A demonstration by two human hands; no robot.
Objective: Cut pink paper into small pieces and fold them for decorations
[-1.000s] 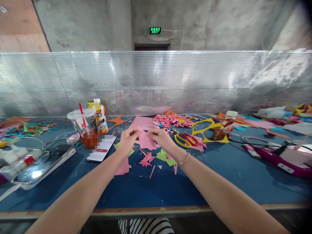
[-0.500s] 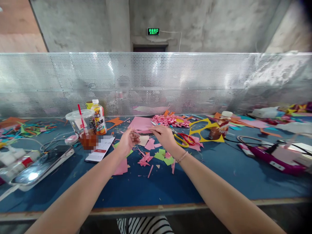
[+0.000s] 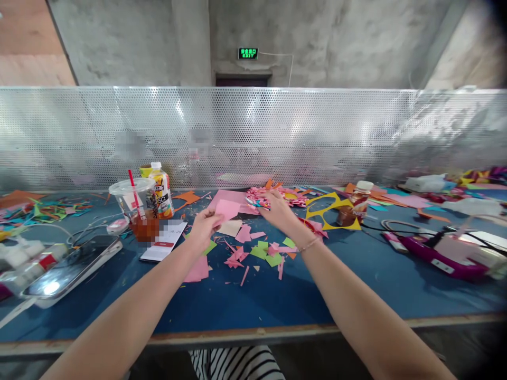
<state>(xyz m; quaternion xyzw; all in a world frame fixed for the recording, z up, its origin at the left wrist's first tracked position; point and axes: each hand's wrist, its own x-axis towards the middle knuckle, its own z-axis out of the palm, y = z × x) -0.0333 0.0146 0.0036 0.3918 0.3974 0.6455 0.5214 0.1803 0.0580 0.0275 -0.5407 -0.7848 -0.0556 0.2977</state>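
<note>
Left hand (image 3: 204, 227): clamped on pink square (image 3: 227, 209), left of the pile (image 3: 256, 194). Right hand (image 3: 278, 212): at the pile's near edge; finger closure cannot be determined. Caution: a loose left pinch could drop the square; a right-hand sweep could scatter the pile.

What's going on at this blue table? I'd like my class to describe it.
It's paper handling by bare hands at a blue table. The person's left hand pinches a small piece of pink paper, which overlaps a larger pink sheet in the view. The right hand is at the heap of pink paper pieces; whether it holds anything is hard to tell. Green paper scraps lie nearer the person, and a plastic cup with a red straw stands off to the left.
</note>
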